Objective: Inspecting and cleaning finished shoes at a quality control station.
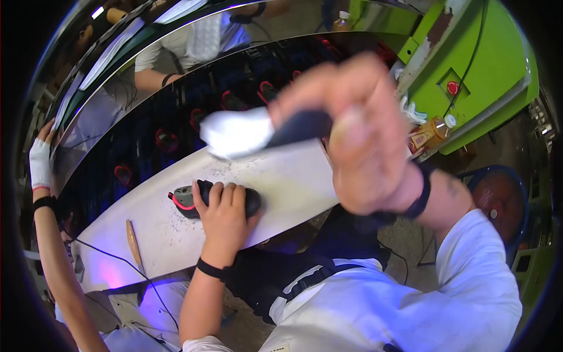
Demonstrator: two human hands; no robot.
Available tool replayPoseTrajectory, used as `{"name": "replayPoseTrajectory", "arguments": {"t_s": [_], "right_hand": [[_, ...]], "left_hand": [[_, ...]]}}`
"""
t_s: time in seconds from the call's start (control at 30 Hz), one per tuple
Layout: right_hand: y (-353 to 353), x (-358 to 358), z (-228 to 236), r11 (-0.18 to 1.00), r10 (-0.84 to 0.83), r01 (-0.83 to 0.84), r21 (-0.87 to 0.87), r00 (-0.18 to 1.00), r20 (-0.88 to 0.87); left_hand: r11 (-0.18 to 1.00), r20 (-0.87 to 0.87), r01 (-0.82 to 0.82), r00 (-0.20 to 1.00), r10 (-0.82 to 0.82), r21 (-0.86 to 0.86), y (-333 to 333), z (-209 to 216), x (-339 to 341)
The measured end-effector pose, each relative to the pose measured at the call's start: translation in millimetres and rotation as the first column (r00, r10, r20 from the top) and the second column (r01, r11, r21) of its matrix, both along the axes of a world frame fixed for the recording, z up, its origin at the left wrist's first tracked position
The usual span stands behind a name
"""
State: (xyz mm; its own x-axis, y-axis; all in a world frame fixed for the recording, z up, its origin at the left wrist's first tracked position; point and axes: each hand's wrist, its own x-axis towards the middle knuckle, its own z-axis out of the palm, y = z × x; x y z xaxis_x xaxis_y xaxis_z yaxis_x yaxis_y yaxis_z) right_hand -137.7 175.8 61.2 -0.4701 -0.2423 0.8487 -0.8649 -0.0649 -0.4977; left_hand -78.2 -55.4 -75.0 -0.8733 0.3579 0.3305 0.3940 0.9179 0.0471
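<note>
White and scuffed, the surface [281, 176] ran ahead; my left hand [226, 214] gripped a black power tool [202, 198] on it, while my right hand [358, 129] pinched a dark-handled white piece [258, 132] above.

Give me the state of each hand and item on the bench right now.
Left hand: closed around the black handheld tool with red trim, which lies on the white bench top.
Right hand: raised, blurred, holding the dark-handled tool with a white tip.
Wooden stick: lying loose on the bench.
</note>
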Motion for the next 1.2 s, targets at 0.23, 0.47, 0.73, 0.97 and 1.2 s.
{"name": "replayPoseTrajectory", "arguments": {"t_s": [0.23,0.47,0.73,0.97,1.2], "right_hand": [[59,77,-113,0.997,-0.034,-0.019,0.072,0.746,0.665],[35,85,-90,0.981,0.192,-0.141,-0.130,0.742,0.642],[50,87,-92,0.979,0.193,-0.184,-0.089,0.683,0.705],[52,100,-98,0.991,0.050,-0.120,0.057,0.732,0.680],[57,111,-97,0.977,0.043,-0.157,0.142,0.804,0.593]], "left_hand": [[0.590,-0.116,0.195,0.979,-0.168,0.783,0,23,-28],[0.175,-0.096,0.136,0.970,-0.221,0.975,72,-10,19],[0.491,-0.036,0.117,0.984,-0.172,0.863,71,28,74],[0.422,-0.021,0.093,0.985,-0.173,0.902,84,29,96],[0.494,-0.019,0.139,0.971,-0.240,0.858,71,25,109]]}}
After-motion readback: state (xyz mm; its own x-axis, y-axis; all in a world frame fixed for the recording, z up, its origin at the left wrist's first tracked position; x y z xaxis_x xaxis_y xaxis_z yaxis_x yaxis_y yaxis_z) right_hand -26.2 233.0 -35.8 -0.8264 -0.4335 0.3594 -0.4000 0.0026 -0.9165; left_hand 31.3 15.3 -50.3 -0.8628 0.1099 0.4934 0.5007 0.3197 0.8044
